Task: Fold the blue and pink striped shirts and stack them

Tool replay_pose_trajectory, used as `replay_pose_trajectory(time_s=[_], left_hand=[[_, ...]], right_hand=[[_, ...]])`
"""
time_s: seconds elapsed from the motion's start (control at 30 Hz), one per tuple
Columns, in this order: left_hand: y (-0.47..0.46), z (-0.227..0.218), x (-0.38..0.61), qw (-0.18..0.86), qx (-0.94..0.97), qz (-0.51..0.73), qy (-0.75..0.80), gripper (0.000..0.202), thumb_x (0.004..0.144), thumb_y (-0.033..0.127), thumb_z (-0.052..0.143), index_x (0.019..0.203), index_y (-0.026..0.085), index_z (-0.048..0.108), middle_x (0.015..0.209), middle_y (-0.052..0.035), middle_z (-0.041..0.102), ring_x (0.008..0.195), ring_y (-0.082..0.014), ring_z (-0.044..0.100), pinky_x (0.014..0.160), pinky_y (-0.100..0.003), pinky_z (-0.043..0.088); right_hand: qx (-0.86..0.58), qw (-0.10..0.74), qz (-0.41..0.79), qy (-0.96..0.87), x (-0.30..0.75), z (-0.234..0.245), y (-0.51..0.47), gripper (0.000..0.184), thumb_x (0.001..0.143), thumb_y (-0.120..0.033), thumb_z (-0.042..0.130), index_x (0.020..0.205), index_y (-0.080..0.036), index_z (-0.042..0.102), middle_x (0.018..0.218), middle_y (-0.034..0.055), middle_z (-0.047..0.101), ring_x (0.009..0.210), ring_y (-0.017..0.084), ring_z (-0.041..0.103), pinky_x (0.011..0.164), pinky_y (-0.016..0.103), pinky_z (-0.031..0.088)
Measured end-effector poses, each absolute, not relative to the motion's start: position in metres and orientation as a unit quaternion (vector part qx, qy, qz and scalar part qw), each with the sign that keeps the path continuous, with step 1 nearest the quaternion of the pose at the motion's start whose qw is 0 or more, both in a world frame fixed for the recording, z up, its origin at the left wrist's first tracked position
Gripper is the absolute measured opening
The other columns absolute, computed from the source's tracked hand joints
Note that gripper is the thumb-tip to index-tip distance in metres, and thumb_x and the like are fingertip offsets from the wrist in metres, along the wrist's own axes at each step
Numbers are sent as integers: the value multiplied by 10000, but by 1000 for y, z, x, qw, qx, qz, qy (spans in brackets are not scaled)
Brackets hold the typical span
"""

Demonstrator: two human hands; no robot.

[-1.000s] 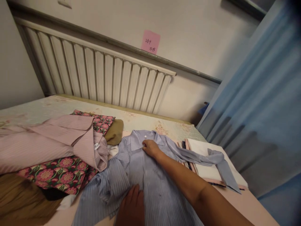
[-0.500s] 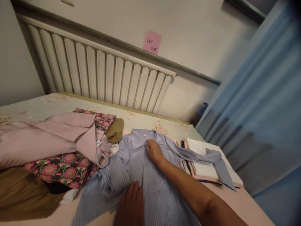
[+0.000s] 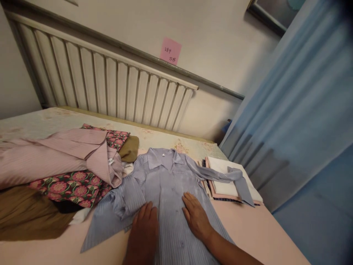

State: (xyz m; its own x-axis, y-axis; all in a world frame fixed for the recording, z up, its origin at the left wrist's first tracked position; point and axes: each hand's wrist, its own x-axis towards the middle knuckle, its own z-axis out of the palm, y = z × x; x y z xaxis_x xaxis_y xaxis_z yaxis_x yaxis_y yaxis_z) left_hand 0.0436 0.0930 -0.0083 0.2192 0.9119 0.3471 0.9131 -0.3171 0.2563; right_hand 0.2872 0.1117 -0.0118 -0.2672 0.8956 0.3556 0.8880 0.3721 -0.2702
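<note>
Lying near the middle of the pink-covered surface (image 3: 256, 235): one blue, finely striped, satiny-looking button shirt (image 3: 165, 187), long axis running from the near edge toward the back edge, collar (image 3: 154, 159) farthest, beyond both sets of fingertips. Left hand (image 3: 145, 226): flat on the shirt front, fingers together, bunched sleeve (image 3: 117, 208) just beside. Right hand (image 3: 195, 215): flat on the opposite half, fingers together; both touching, neither nearer. Toward the right edge: one folded stack of white, pink and dark cloth (image 3: 224, 188), the shirt's other sleeve (image 3: 215, 175) draped across it. Toward the left edge: one pale pink ribbed garment (image 3: 63, 151) over dark floral-printed cloth (image 3: 74, 188), crumpled brown cloth (image 3: 27, 217) nearer the front.
</note>
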Motion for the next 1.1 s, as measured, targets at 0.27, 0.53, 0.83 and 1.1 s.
replay_pose_trajectory(time_s=[0.27, 0.53, 0.83, 1.1], left_hand=[[102, 15, 18, -14, -737, -172, -653, 372, 915, 173, 341, 1187, 143, 594, 1308, -134, 575, 1166, -252, 510, 950, -417, 378], [122, 23, -14, -84, -679, -185, -706, 349, 899, 201, 384, 1161, 98, 591, 1129, -146, 666, 1060, -224, 599, 918, -305, 400], [135, 15, -11, -215, -611, -268, -714, 345, 889, 288, 392, 1112, 150, 617, 1067, -102, 711, 978, -213, 653, 837, -288, 443], [151, 20, -3, -341, -584, -330, -658, 453, 798, 285, 494, 1218, 158, 607, 992, -57, 720, 900, -180, 662, 811, -270, 478]], right_hand=[[-566, 235, -1, -790, 283, -7, 116, 434, 903, -183, 450, 1327, -212, 535, 1391, 87, 515, 1334, 229, 417, 1127, 475, 335], [-555, 245, -26, -794, 285, -12, 116, 421, 889, -160, 449, 1296, -174, 556, 1359, 101, 544, 1303, 236, 452, 1105, 479, 362], [-563, 237, -24, -791, 283, -8, 114, 409, 891, -165, 449, 1283, -172, 567, 1356, 99, 547, 1301, 232, 454, 1104, 457, 365], [-562, 239, -33, -791, 284, -10, 115, 420, 882, -156, 459, 1288, -184, 564, 1354, 96, 549, 1297, 233, 460, 1097, 460, 373]])
